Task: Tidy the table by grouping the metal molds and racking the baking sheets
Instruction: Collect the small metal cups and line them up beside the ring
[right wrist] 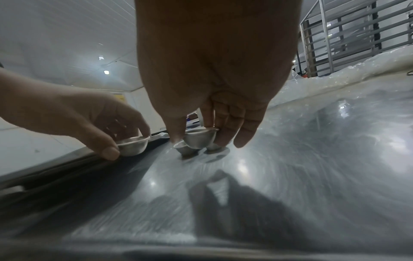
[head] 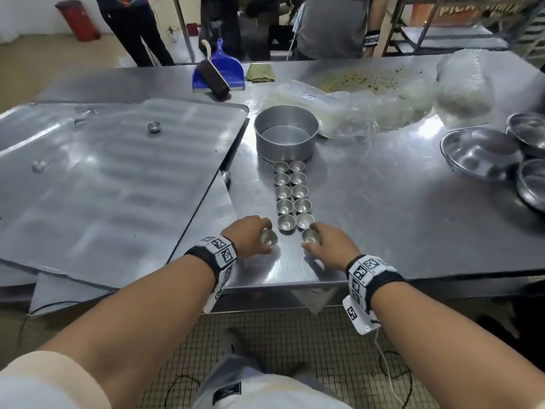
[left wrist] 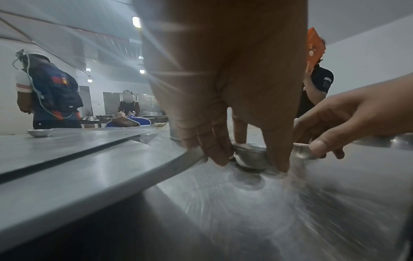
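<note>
Several small metal cup molds (head: 292, 196) stand in two neat rows on the steel table (head: 398, 219), running from a round cake tin (head: 286, 131) toward me. My left hand (head: 250, 236) pinches one small mold (head: 269, 238) (left wrist: 251, 157) just above the table at the near left end of the rows. My right hand (head: 330, 243) pinches another mold (head: 309, 236) (right wrist: 198, 138) at the near right end. Large baking sheets (head: 118, 178) lie overlapped on the left, with a stray mold (head: 154, 126) on the top one.
A blue dustpan with a brush (head: 219, 70) and a folded cloth (head: 261, 72) sit at the far edge. Crumpled plastic sheeting (head: 383, 95) covers the back right. Steel bowls (head: 483, 154) cluster at the right. People stand behind the table; a tray rack (right wrist: 357, 35) stands beyond.
</note>
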Demonstrator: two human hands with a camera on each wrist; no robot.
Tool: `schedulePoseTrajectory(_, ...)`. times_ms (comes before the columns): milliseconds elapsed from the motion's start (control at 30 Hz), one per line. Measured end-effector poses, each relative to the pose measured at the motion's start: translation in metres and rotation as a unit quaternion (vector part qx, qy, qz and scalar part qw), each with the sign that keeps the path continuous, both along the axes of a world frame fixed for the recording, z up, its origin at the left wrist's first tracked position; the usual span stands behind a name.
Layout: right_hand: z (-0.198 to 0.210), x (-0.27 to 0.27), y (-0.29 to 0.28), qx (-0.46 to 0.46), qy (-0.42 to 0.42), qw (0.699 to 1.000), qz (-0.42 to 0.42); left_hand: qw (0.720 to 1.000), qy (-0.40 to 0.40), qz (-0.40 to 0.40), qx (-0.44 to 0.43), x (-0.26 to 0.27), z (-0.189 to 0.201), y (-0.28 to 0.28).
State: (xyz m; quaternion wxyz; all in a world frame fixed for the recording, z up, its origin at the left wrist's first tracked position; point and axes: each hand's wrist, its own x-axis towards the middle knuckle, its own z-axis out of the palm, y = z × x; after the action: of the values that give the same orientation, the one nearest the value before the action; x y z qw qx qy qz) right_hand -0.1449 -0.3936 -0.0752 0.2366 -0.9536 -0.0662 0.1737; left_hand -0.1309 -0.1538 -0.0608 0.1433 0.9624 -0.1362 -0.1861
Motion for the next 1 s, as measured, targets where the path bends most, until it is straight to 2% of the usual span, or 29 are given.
schedulePoseTrajectory(267, -0.014, -0.005, 0.004, 0.007, -0.001, 1.0, 0.015, 1.0, -0.024, 0.002, -0.005, -0.013, -0.006, -0.007)
schedulePoseTrajectory(633, -0.028, -0.008, 0.001, 0.016, -0.016, 0.999, -0.041, 0.996, -0.059, -0.029, 0.052, -0.011, -0.027, -0.037)
schedulePoseTrajectory(1000, -0.033, -0.007, 0.001, 0.037, -0.031, 0.996, -0.079, 0.996, -0.08, 0.015, 0.045, -0.001, -0.049, -0.039)
